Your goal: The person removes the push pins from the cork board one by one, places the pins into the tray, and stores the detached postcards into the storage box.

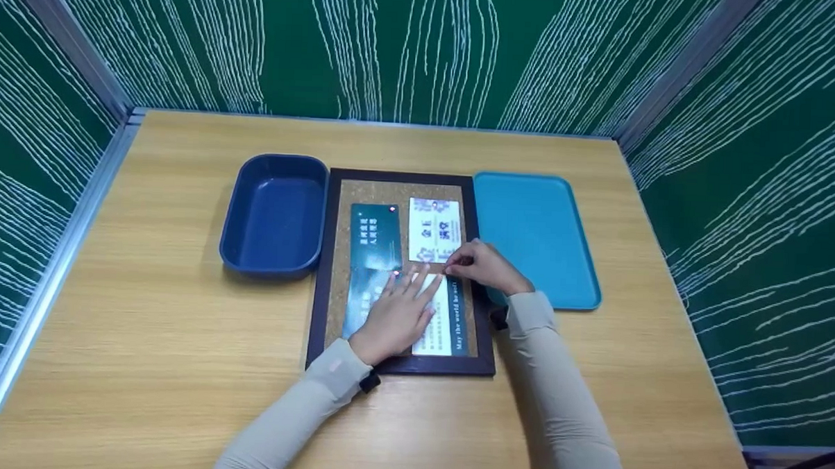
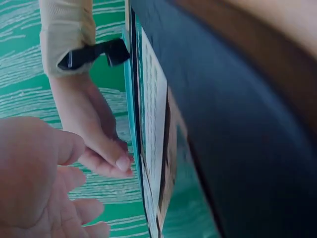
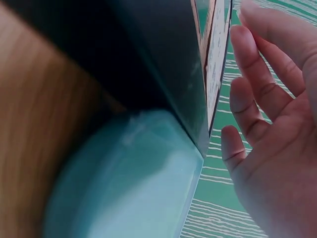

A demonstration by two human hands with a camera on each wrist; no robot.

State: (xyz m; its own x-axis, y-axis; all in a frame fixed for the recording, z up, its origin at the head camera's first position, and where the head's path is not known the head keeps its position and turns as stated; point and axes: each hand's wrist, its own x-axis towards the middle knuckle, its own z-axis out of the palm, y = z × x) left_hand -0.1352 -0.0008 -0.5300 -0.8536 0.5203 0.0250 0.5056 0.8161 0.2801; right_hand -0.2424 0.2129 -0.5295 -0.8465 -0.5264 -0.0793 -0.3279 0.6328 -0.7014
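Observation:
A cork board (image 1: 405, 190) in a dark frame lies on the table with several cards on it. My left hand (image 1: 398, 317) rests with spread, straight fingers over the lower cards, its fingertips at the top of a white-and-green card (image 1: 431, 332). At that card's top edge, my right hand (image 1: 486, 266) pinches a small pushpin, mostly hidden by thumb and forefinger. Above it, a white card with purple print (image 1: 435, 228) bears a pin near its top. Two green cards fill the left side: the upper green card (image 1: 374, 236) and the lower green card (image 1: 359, 302), each pinned near its top.
A deep blue bin (image 1: 274, 209) stands against the board's left side. On the right, a flat turquoise tray (image 1: 532, 231) adjoins the frame, partly under the right wrist. Green walls with white lines enclose the table's back and sides.

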